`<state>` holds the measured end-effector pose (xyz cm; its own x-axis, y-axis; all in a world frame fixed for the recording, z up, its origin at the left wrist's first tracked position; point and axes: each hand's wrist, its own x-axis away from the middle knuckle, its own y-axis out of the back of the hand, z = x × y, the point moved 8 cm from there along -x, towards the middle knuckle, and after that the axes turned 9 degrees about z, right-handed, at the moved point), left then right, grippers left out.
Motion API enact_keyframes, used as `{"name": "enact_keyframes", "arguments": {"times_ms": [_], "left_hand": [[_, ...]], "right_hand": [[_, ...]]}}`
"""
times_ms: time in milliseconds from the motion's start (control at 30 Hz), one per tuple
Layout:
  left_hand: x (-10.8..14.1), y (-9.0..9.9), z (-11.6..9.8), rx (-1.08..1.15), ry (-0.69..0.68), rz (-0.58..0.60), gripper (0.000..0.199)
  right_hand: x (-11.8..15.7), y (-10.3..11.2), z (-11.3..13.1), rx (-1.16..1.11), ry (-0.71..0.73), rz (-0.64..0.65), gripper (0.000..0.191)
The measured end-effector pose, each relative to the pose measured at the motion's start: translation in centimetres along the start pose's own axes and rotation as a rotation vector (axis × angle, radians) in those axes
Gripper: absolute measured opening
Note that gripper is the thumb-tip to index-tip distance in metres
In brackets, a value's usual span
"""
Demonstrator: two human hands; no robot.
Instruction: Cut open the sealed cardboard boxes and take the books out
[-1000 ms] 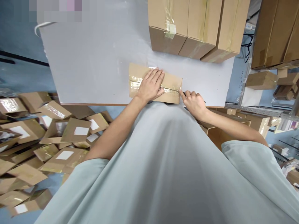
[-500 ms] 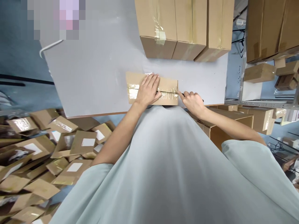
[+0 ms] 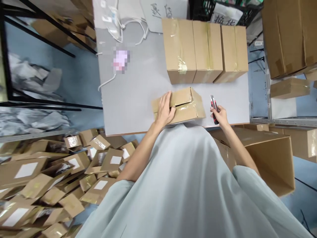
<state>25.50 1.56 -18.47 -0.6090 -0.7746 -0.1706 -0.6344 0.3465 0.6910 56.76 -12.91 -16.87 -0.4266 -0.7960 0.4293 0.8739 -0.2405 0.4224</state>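
Observation:
A small cardboard box (image 3: 184, 105) lies at the front edge of the white table, its taped top slit along the middle seam. My left hand (image 3: 165, 110) grips the left part of this box, thumb on the top near the seam. To the right of the box, my right hand (image 3: 219, 115) holds a red and black box cutter (image 3: 215, 112), its blade pointing away from me and not touching the box.
Three taped cardboard boxes (image 3: 180, 49) stand at the back of the table (image 3: 133, 109). White cables (image 3: 133, 21) lie at the back left. Many opened boxes (image 3: 99, 165) are heaped at lower left; a large open carton (image 3: 272, 155) is at lower right.
My right hand has moved away from the box's right end with the cutter. The box is now turned and tilted, its right side showing and its seam gaping. The view has shifted.

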Motion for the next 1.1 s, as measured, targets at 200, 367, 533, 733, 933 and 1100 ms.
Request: {"name": "enact_keyframes", "arguments": {"times_ms": [200,367,533,733,933,1100], "left_hand": [[1.8,0.2,-0.5,0.122,0.003,-0.154,0.086],[2.6,-3.1,0.0,0.137,0.044,-0.229,0.084],[2.4,-6.3,0.7,0.181,0.155,-0.206,0.084],[4.1,-6.4,1.7,0.277,0.208,-0.038,0.101],[4.9,-1.9,1.0,0.477,0.214,-0.142,0.059],[4.4,-0.5,0.9,0.58,0.238,-0.198,0.07]], "right_hand": [[0.7,-0.3,1.2,-0.23,0.106,-0.11,0.054],[0.4,0.0,2.8,-0.145,0.095,-0.022,0.049],[-0.5,1.1,6.1,0.109,0.233,-0.082,0.049],[-0.4,-0.7,8.9,0.595,0.366,-0.085,0.053],[1.9,-4.0,9.6,0.624,0.434,-0.015,0.052],[5.0,-5.3,10.8,0.723,0.41,0.009,0.058]]}}
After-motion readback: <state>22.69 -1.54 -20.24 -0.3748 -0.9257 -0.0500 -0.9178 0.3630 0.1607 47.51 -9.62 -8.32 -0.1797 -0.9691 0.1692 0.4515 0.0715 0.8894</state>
